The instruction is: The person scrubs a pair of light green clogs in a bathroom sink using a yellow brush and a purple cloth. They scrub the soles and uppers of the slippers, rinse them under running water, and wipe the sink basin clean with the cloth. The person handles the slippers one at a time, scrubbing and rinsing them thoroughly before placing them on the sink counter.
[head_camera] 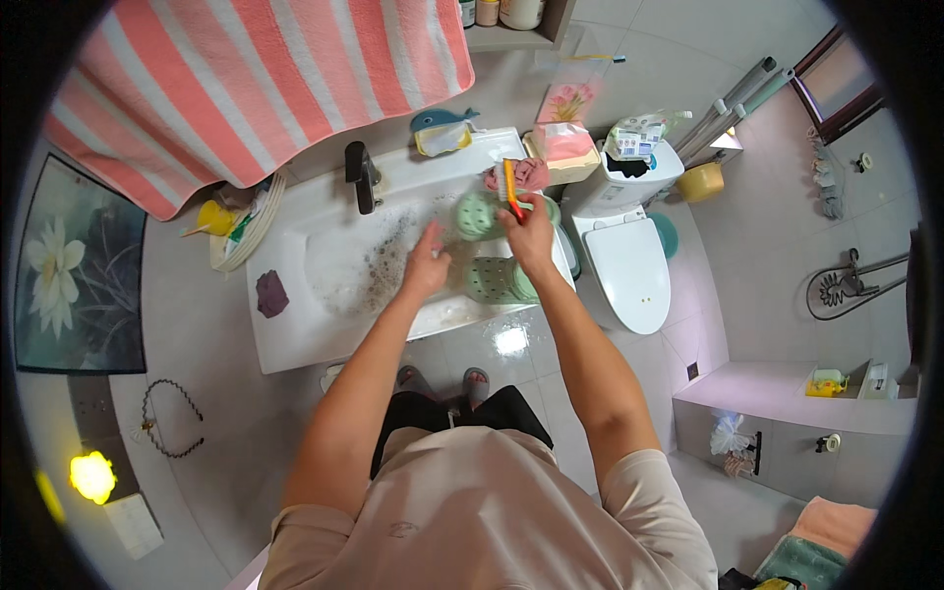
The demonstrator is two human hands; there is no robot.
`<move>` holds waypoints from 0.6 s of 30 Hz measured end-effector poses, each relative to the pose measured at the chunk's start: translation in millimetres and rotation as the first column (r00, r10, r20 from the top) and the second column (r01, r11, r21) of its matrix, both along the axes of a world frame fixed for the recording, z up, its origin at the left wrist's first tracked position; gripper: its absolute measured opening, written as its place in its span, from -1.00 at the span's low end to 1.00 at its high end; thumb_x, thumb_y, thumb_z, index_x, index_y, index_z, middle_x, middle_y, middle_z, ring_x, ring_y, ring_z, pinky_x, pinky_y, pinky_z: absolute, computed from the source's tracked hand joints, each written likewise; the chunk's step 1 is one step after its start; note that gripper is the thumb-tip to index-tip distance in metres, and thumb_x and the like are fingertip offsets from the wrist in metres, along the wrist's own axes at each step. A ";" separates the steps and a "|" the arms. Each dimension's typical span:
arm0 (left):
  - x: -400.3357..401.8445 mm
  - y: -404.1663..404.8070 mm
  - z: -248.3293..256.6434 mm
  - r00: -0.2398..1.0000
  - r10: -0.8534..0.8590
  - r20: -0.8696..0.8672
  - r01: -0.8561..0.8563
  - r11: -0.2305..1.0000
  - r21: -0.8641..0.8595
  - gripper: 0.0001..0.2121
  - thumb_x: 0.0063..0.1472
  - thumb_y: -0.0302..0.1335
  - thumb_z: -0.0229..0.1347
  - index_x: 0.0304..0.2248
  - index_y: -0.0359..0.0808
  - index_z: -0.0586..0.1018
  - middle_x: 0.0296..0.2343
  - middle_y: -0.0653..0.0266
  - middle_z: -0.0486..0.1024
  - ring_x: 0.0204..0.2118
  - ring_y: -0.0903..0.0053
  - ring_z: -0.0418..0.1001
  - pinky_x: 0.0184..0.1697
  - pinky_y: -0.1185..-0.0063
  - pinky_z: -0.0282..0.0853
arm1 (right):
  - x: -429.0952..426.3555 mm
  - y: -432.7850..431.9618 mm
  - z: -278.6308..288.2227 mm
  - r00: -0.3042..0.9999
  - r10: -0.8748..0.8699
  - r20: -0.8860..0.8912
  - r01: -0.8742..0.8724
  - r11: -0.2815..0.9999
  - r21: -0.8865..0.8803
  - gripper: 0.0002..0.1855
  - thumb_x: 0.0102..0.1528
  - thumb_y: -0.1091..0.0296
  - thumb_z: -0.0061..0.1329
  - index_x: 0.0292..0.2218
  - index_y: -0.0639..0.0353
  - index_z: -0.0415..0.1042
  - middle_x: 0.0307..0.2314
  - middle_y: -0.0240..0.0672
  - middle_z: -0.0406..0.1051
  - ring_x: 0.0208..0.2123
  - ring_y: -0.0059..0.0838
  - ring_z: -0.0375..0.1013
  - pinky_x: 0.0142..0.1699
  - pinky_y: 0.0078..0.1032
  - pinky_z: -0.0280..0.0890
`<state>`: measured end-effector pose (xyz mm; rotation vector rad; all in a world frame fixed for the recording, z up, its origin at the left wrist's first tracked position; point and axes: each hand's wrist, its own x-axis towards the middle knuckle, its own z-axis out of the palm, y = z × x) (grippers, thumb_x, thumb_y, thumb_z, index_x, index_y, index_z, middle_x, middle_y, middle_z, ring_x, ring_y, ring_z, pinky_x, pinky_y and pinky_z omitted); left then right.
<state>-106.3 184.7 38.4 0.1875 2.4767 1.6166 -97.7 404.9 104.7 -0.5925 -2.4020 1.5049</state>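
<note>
My right hand [529, 232] is closed on the orange handle of a scrub brush [509, 184] with pale bristles, held upright above the right end of the white sink [295, 339]. Beneath and beside it lie two green perforated clogs [490, 280], one nearer the wall and one at the front edge. My left hand [428, 262] hovers over the basin, its fingers apart and slightly blurred, with nothing in it. Soapy water with dark suds [383, 269] fills the basin. A wadded pink cloth [527, 174] sits behind the clogs.
A black faucet [361, 177] rises at the back of the sink. A dark purple cloth [271, 293] lies on its left ledge, near a basket [254, 228] of toiletries. Right of the sink stand a tissue box [564, 155] and a white toilet [627, 265]. A striped towel [280, 81] hangs above.
</note>
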 end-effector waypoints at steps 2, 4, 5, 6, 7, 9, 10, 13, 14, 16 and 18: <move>10.1 11.5 -11.2 0.997 -0.045 0.056 0.048 0.997 -0.053 -0.35 0.15 -0.58 0.06 0.26 -0.22 0.26 0.10 0.14 0.44 0.06 0.31 0.48 0.11 0.43 0.39 | 12.4 22.4 -17.1 0.999 -0.036 0.014 0.033 0.990 0.135 -0.48 0.06 0.19 0.24 -0.03 0.08 0.31 -0.37 -0.11 0.56 -0.30 -0.03 0.56 -0.15 -0.17 0.38; 21.8 24.6 -17.2 0.986 -0.096 0.134 0.107 0.991 -0.079 -0.39 0.15 -0.58 0.05 0.24 -0.23 0.30 0.12 0.15 0.43 0.08 0.29 0.47 0.13 0.42 0.39 | 23.5 51.9 -37.9 0.993 -0.069 0.095 0.047 0.977 0.209 -0.50 0.05 0.21 0.23 -0.04 0.07 0.31 -0.37 -0.11 0.56 -0.29 0.02 0.56 -0.16 -0.14 0.39; 23.8 23.0 -21.4 0.982 -0.101 0.159 0.115 0.990 -0.079 -0.40 0.16 -0.57 0.04 0.23 -0.23 0.31 0.12 0.14 0.43 0.08 0.29 0.47 0.13 0.41 0.39 | 26.9 62.0 -46.9 0.988 -0.079 0.137 0.043 0.969 0.244 -0.51 0.05 0.22 0.23 -0.04 0.07 0.32 -0.37 -0.10 0.56 -0.29 0.04 0.56 -0.16 -0.13 0.39; 25.3 16.0 -27.7 0.978 -0.096 0.184 0.113 0.990 -0.085 -0.42 0.16 -0.57 0.04 0.22 -0.23 0.33 0.12 0.13 0.43 0.08 0.29 0.47 0.13 0.41 0.38 | 28.7 61.4 -49.1 0.991 -0.096 0.096 0.062 0.947 0.315 -0.53 0.05 0.22 0.22 -0.06 0.07 0.34 -0.36 -0.06 0.55 -0.28 0.08 0.54 -0.16 -0.11 0.39; 26.7 7.4 -35.5 0.974 -0.088 0.208 0.109 0.990 -0.092 -0.43 0.17 -0.56 0.04 0.21 -0.23 0.34 0.11 0.12 0.43 0.08 0.29 0.47 0.13 0.40 0.38 | 27.3 57.7 -44.6 0.997 -0.067 0.030 0.049 0.914 0.402 -0.58 0.06 0.24 0.19 -0.07 0.07 0.37 -0.34 -0.02 0.55 -0.27 0.07 0.54 -0.16 -0.08 0.38; 27.3 -18.2 -54.3 0.975 -0.037 0.217 0.057 0.995 -0.084 -0.45 0.18 -0.54 0.03 0.20 -0.23 0.36 0.11 0.09 0.43 0.10 0.26 0.46 0.14 0.39 0.37 | 22.6 29.2 -29.2 0.989 -0.131 -0.076 0.150 0.794 0.589 -0.63 0.09 0.27 0.15 -0.08 0.07 0.38 -0.32 0.02 0.54 -0.25 0.06 0.53 -0.18 -0.07 0.38; 26.6 -32.2 -62.0 0.976 -0.011 0.218 0.029 0.996 -0.079 -0.46 0.18 -0.54 0.03 0.20 -0.23 0.37 0.11 0.07 0.43 0.10 0.25 0.45 0.14 0.39 0.37 | 16.9 12.4 -21.7 0.995 -0.085 -0.052 0.100 0.829 0.551 -0.64 0.11 0.28 0.13 -0.07 0.06 0.38 -0.34 0.03 0.54 -0.27 0.07 0.54 -0.19 -0.06 0.38; 25.2 -70.8 -76.7 0.964 0.068 0.256 -0.046 0.995 -0.089 -0.46 0.18 -0.51 0.02 0.19 -0.22 0.37 0.11 0.02 0.41 0.12 0.16 0.42 0.16 0.33 0.35 | 0.6 -48.2 -4.4 0.981 0.062 0.181 -0.136 0.893 0.430 -0.68 0.18 0.26 0.02 -0.05 0.08 0.37 -0.41 0.04 0.54 -0.34 0.11 0.54 -0.24 -0.02 0.40; 24.3 -83.3 -78.2 0.960 0.087 0.265 -0.041 0.983 -0.177 -0.46 0.18 -0.50 0.02 0.19 -0.22 0.37 0.10 0.02 0.41 0.12 0.13 0.41 0.17 0.32 0.34 | -3.8 -69.0 -20.6 0.966 0.142 0.214 -0.216 0.903 0.372 -0.73 0.20 0.22 -0.02 -0.10 0.11 0.43 -0.43 0.04 0.54 -0.38 0.13 0.55 -0.25 -0.01 0.41; 19.7 -96.0 -67.5 0.954 0.098 0.285 0.002 0.943 -0.332 -0.46 0.17 -0.48 0.03 0.18 -0.22 0.38 0.10 0.02 0.41 0.12 0.07 0.39 0.18 0.29 0.32 | -12.3 -96.8 -64.5 0.885 0.337 0.320 -0.437 0.839 0.326 -0.69 0.21 0.11 -0.03 -0.18 0.16 0.51 -0.40 0.12 0.52 -0.31 0.16 0.53 -0.22 0.02 0.38; 15.0 -126.6 -76.6 0.971 0.070 0.229 0.041 0.894 -0.446 -0.47 0.16 -0.48 0.03 0.17 -0.21 0.39 0.11 0.02 0.40 0.13 0.06 0.38 0.19 0.26 0.30 | -18.8 -134.5 -113.9 0.826 0.393 0.405 -0.539 0.759 0.364 -0.66 0.21 0.10 -0.05 -0.21 0.18 0.55 -0.37 0.11 0.52 -0.28 0.13 0.53 -0.17 -0.03 0.40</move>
